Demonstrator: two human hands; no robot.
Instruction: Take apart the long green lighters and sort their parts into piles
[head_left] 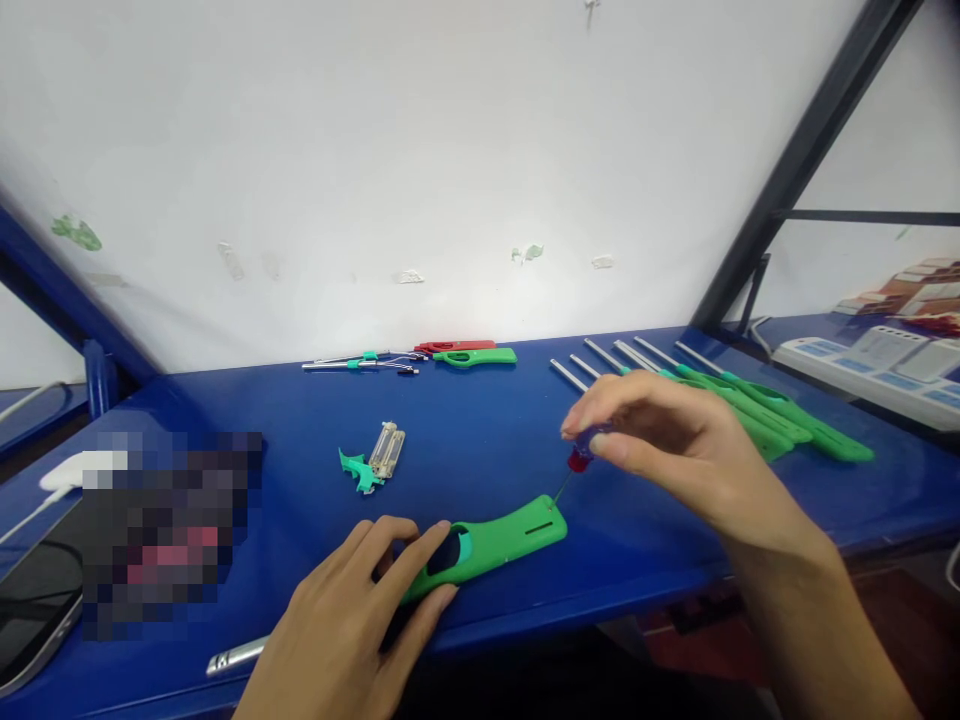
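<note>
A green utility lighter lies on the blue tabletop near its front edge, its silver tube pointing left beneath my left hand. The fingers and thumb of that hand close around the lighter at its trigger opening. My right hand pinches the handle of a small screwdriver, dark with a red collar. The screwdriver is tilted, and its tip meets the lighter's handle end, beside a narrow slot. Behind the lighter lie green trigger pieces and clear fuel tanks.
Several green lighters lie in a row at the right. Red and green handle shells and metal tubes rest by the white wall. At the left are a phone and a white cable plug. A power strip lies far right.
</note>
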